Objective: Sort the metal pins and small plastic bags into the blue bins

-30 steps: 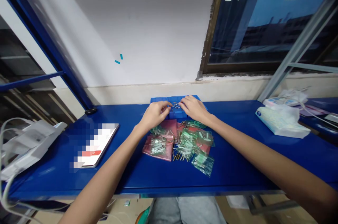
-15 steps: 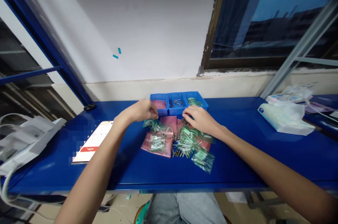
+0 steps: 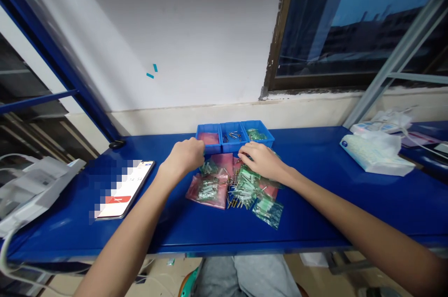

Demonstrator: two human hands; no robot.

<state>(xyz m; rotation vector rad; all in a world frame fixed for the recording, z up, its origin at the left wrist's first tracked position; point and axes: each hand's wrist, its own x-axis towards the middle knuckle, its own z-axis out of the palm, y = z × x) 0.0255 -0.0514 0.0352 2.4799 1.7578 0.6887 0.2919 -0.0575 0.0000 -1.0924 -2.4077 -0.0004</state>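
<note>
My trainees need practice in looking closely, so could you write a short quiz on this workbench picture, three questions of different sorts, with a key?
1. Multiple choice: which of the three blue bins holds the loose metal-looking pieces?
a) the left one
b) the middle one
c) the right one

2. True or false: the phone lies farther left in the picture than the tissue pack.

3. Fill in the missing word: of the person's two hands, the ____ one is nearer the phone.

Key
1. b
2. True
3. left
</note>
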